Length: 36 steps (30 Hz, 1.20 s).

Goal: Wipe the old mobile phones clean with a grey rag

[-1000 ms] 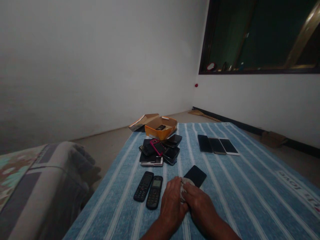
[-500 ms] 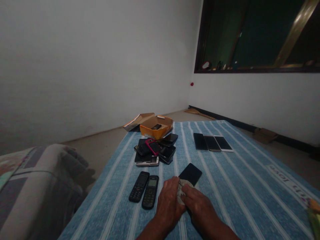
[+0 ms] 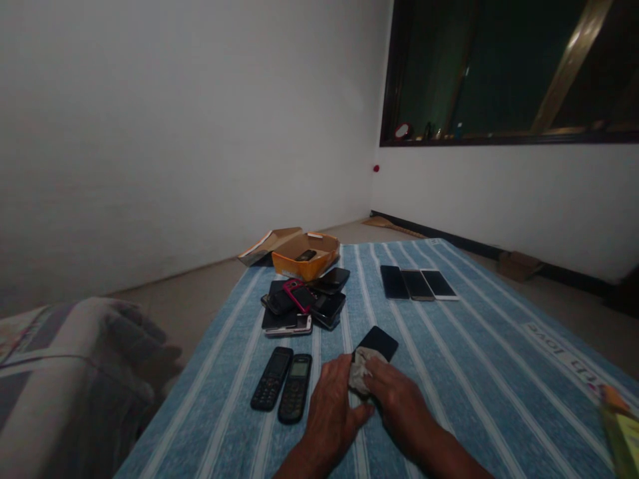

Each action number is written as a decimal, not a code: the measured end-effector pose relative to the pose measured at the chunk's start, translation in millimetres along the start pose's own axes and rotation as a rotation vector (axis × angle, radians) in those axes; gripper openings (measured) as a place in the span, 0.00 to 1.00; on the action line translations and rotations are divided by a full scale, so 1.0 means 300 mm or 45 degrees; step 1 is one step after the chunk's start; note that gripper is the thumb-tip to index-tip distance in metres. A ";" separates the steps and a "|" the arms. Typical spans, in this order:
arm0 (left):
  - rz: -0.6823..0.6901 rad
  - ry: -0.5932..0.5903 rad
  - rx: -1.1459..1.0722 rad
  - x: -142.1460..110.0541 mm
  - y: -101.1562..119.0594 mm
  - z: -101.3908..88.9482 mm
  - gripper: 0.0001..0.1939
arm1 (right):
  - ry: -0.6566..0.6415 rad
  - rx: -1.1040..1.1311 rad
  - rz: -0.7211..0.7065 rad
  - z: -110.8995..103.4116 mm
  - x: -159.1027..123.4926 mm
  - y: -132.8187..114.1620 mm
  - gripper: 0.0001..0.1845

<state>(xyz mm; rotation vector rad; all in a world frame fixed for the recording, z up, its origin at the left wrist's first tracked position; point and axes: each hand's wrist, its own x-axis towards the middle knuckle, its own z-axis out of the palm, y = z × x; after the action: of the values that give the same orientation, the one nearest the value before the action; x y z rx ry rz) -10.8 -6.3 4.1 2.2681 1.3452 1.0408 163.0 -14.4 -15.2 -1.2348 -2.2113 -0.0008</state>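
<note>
My left hand (image 3: 332,416) and my right hand (image 3: 397,406) press together on a crumpled grey-white cloth (image 3: 360,372). The cloth lies over the lower corner of a black smartphone (image 3: 378,342), which rests face up on a blue striped sheet (image 3: 464,406). Just left of my left hand lie two black keypad phones (image 3: 272,378) (image 3: 295,388). Farther up is a heap of phones (image 3: 299,307), one with a pink edge. Three smartphones (image 3: 417,284) sit side by side at the upper right.
An orange cardboard box (image 3: 305,256) with a small phone inside stands at the sheet's far end. A folded blanket (image 3: 74,372) lies at the lower left. A yellow-green object (image 3: 620,432) sits at the right edge. Walls and a dark window (image 3: 499,66) stand behind.
My view has swung, shifting everything left. The cloth has moved up over the black smartphone's lower corner, and a yellow-green object has come in at the lower right.
</note>
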 end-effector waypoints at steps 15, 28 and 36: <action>-0.058 -0.079 -0.028 0.004 0.010 -0.008 0.34 | 0.116 -0.064 0.245 -0.017 0.053 0.096 0.28; 0.029 0.075 0.063 -0.004 -0.026 0.026 0.31 | -0.038 0.040 0.045 -0.020 0.117 -0.011 0.19; 0.018 0.031 0.029 0.001 -0.006 0.003 0.33 | 0.008 -0.045 0.132 -0.002 0.174 0.059 0.23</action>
<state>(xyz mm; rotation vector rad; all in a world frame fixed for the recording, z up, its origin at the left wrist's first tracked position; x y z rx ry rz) -11.3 -4.9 2.5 2.2915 1.3591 1.0668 156.7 36.0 6.5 -1.3656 -2.1476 -0.0025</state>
